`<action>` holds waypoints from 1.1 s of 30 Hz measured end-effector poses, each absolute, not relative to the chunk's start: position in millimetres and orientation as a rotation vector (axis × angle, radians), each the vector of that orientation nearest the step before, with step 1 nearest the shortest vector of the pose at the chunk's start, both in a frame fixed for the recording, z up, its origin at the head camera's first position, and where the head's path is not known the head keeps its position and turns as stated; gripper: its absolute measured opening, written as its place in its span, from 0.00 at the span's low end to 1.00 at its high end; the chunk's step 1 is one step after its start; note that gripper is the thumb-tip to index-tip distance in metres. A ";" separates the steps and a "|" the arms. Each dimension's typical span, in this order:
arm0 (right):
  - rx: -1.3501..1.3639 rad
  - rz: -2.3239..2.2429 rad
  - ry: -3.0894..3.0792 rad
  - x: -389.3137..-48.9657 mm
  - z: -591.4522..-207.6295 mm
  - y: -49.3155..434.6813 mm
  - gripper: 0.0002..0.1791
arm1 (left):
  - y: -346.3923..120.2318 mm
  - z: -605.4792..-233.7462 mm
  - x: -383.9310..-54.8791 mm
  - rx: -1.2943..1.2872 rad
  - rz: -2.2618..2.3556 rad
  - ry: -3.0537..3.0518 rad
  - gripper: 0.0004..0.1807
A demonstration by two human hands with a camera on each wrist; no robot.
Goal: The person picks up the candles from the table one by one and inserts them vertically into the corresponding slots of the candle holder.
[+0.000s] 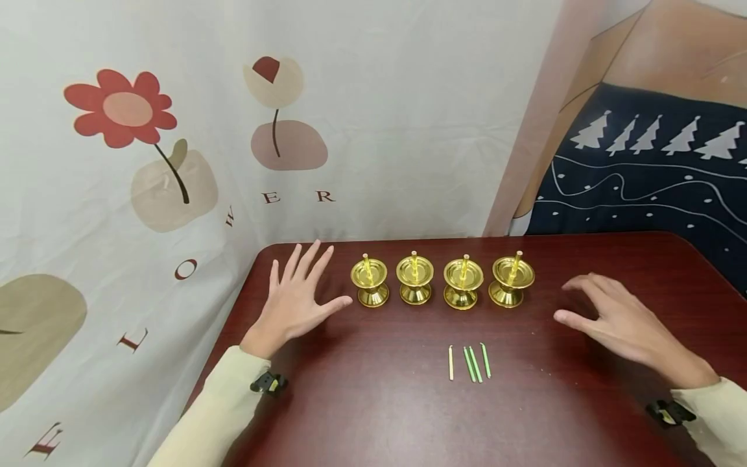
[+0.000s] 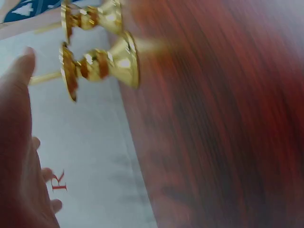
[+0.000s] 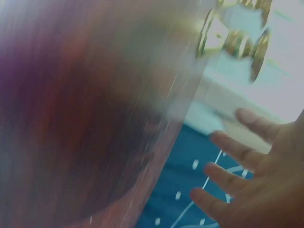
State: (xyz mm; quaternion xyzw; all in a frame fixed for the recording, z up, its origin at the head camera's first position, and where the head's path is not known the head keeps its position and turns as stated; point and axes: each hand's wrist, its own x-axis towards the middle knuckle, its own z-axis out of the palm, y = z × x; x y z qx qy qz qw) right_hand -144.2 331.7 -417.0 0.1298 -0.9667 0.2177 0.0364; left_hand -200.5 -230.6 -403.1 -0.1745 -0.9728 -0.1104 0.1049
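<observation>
Several brass candle holders stand in a row towards the back of the table, each with a thin yellow candle upright in it. The leftmost holder [image 1: 373, 297] is nearest my left hand [image 1: 294, 305], which is spread with straight fingers and holds nothing. To the right of the rightmost holder [image 1: 506, 296], my right hand [image 1: 621, 318] hovers with relaxed fingers, also holding nothing. Lying on the table in front of the row are one pale yellow candle [image 1: 451, 363] and several thin green candles [image 1: 486, 360]. In the left wrist view, a holder [image 2: 97, 65] appears sideways beyond the thumb.
The dark red wooden table [image 1: 373, 415] has rounded back corners. Behind it hangs a white cloth [image 1: 408, 130] printed with flowers and letters. At the right back is a navy printed panel [image 1: 642, 188] with white trees.
</observation>
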 end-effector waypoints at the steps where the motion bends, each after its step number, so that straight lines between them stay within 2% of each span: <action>1: 0.409 0.696 -2.967 -140.6 -416.4 326.2 0.33 | -227.7 -403.4 -198.9 -0.508 -0.372 -2.879 0.60; 6: 0.482 0.819 -2.951 -127.9 -415.5 295.0 0.25 | -211.3 -408.9 -196.0 -0.465 -0.610 -2.930 0.62; 17: 0.718 1.073 -2.850 -121.8 -433.6 234.6 0.19 | -185.4 -426.4 -204.3 -0.389 -1.326 -2.846 0.61; 26: 0.701 1.129 -2.888 -123.7 -441.6 213.1 0.16 | -176.6 -433.2 -210.5 -0.304 -1.702 -2.725 0.56; 33: 0.710 0.996 -2.939 -122.7 -441.8 208.5 0.16 | -168.9 -435.8 -212.4 -0.289 -1.759 -2.703 0.55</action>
